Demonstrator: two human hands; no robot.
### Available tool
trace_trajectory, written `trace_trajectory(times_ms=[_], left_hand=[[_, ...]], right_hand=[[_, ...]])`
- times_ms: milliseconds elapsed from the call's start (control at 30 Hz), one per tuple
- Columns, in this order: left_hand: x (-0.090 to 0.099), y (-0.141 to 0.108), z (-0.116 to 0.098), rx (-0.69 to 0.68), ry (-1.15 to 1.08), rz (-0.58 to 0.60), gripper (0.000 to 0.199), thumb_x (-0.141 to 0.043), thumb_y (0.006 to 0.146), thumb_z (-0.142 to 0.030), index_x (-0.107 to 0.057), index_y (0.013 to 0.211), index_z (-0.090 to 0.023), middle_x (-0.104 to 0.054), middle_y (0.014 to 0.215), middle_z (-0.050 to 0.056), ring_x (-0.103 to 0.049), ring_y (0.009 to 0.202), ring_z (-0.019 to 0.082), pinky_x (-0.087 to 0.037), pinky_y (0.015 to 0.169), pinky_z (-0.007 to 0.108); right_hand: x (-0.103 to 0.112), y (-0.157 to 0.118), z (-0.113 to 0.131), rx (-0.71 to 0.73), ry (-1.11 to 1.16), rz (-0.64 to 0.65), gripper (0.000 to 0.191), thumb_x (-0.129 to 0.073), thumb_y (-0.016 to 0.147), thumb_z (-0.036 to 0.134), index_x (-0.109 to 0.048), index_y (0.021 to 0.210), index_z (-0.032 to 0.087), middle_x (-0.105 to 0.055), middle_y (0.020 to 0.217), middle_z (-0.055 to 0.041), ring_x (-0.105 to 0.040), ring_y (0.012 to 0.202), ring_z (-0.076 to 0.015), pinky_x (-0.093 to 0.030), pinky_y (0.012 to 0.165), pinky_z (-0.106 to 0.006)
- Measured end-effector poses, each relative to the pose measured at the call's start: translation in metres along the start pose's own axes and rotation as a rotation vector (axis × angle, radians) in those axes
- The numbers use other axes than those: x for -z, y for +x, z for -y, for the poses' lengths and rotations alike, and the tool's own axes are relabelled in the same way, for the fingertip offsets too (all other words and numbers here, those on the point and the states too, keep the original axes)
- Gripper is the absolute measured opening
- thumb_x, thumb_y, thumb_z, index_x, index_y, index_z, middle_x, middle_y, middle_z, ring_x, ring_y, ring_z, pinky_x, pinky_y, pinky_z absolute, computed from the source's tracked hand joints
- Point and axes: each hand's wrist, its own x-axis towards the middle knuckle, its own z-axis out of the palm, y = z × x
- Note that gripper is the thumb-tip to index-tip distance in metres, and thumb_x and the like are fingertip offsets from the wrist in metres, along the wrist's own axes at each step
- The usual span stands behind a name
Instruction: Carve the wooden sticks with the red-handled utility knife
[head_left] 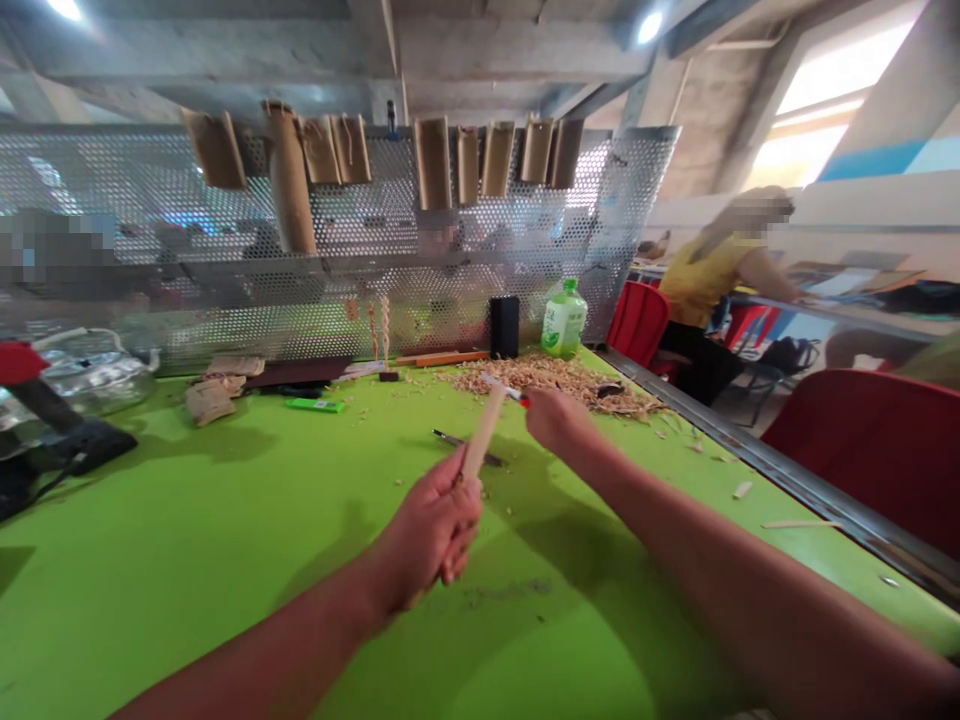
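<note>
My left hand (442, 515) is wrapped round a pale wooden stick (484, 430), which slants up and away over the table. My right hand (559, 420) is closed on a knife (517, 395); a bit of its red handle shows, and the light blade lies at the far end of the stick. Whether the blade touches the wood I cannot tell. A slim dark tool (446, 437) lies on the green tabletop (225, 560) behind the stick. Beyond my right hand spreads a heap of wood shavings (551, 375).
A green bottle (564, 320) and a black box (504, 327) stand against the perforated metal screen (420, 270). A bright green case (315, 405) lies left of centre. Far left are a kettle (97, 370) and a red-and-black power tool (45, 400). A person in yellow (701, 265) sits at right.
</note>
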Motion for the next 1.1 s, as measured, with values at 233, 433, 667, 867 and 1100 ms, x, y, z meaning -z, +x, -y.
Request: trace_trajectory(times_ms=[233, 433, 667, 867, 1100], left_hand=[[0.009, 0.011, -0.001, -0.068, -0.182, 0.011, 0.041, -0.053, 0.091, -0.038, -0.048, 0.129, -0.023, -0.038, 0.058, -0.009, -0.029, 0.036, 0.005, -0.039, 0.033, 0.017], [0.014, 0.021, -0.004, -0.074, -0.232, -0.054, 0.028, -0.044, 0.096, -0.036, -0.055, 0.111, -0.015, -0.047, 0.065, -0.005, -0.040, 0.041, 0.005, -0.043, 0.039, 0.018], [0.013, 0.017, -0.006, -0.060, -0.239, -0.012, 0.035, -0.051, 0.094, -0.032, -0.048, 0.128, -0.026, -0.037, 0.058, -0.009, -0.022, 0.035, 0.003, -0.032, 0.031, 0.013], [0.010, 0.010, -0.006, -0.041, -0.205, -0.004, 0.050, -0.052, 0.093, -0.031, -0.041, 0.141, -0.027, -0.037, 0.059, -0.009, -0.023, 0.036, 0.003, -0.032, 0.031, 0.013], [0.008, 0.005, -0.006, -0.108, -0.020, 0.038, 0.059, -0.055, 0.091, -0.038, -0.037, 0.145, -0.025, -0.043, 0.060, -0.008, -0.028, 0.037, 0.004, -0.037, 0.036, 0.016]], right_hand=[[0.002, 0.009, -0.018, -0.088, 0.092, -0.076, 0.031, -0.045, 0.087, 0.026, -0.068, 0.107, 0.021, -0.071, 0.090, -0.0097, -0.064, 0.077, -0.0213, -0.032, 0.057, -0.026], [-0.001, -0.022, 0.021, 0.103, 0.192, -0.142, 0.029, -0.046, 0.086, 0.029, -0.070, 0.102, 0.024, -0.071, 0.078, -0.0044, -0.059, 0.065, -0.0171, -0.028, 0.055, -0.026], [0.001, -0.043, 0.043, 0.251, 0.043, -0.059, 0.027, -0.044, 0.089, 0.028, -0.069, 0.100, 0.027, -0.071, 0.075, -0.0029, -0.056, 0.058, -0.0150, -0.025, 0.053, -0.026], [0.005, -0.023, 0.025, 0.125, -0.021, -0.045, 0.031, -0.039, 0.091, 0.026, -0.067, 0.106, 0.026, -0.071, 0.082, -0.0074, -0.063, 0.068, -0.0195, -0.033, 0.058, -0.026], [0.000, 0.018, -0.033, -0.171, 0.196, -0.044, 0.025, -0.048, 0.086, 0.024, -0.068, 0.099, 0.017, -0.070, 0.087, -0.0104, -0.063, 0.077, -0.0203, -0.038, 0.061, -0.026]])
